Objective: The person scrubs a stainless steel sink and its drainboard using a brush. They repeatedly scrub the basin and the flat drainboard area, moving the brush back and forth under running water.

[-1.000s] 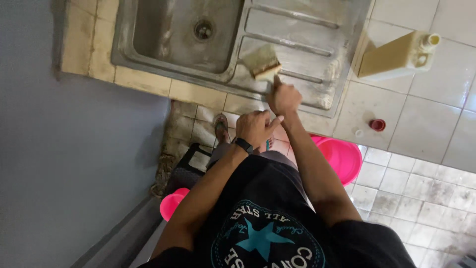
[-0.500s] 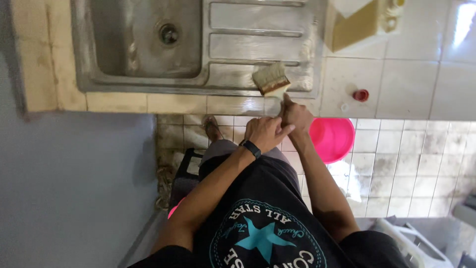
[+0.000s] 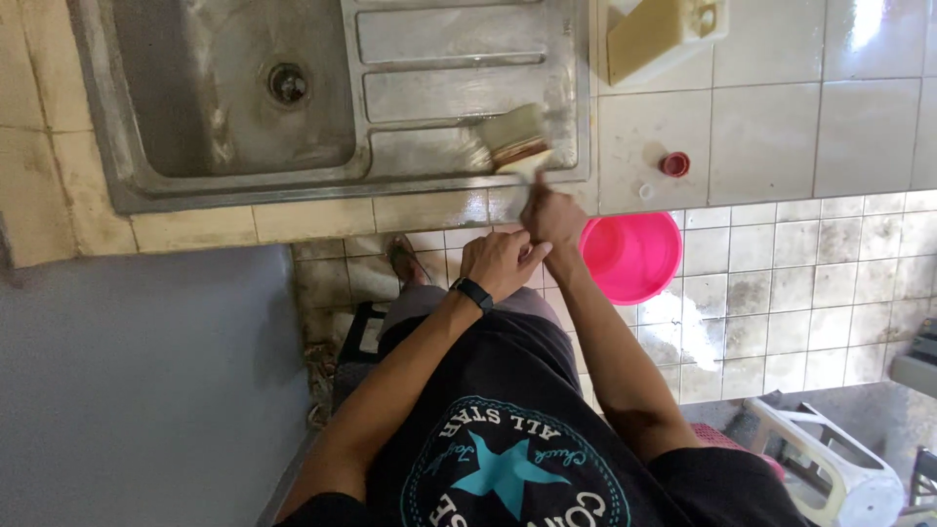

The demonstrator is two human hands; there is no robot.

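Nearest, the left hand (image 3: 500,262), loosely curled and empty, rests against the right wrist. The right hand (image 3: 551,213) grips the handle of a flat paintbrush (image 3: 512,137), its pale bristles bent on the steel sink's (image 3: 459,166) ribbed drainboard. The brush is probably light, with soft bristles and a stiff handle, best held there. Farther right: pink basin (image 3: 631,256), red cap (image 3: 674,163), yellowish jerrycan (image 3: 662,31).

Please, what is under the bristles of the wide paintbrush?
Under the wide paintbrush in the right hand lies the ribbed steel draining board of the sink. The patch beneath the bristles is covered.
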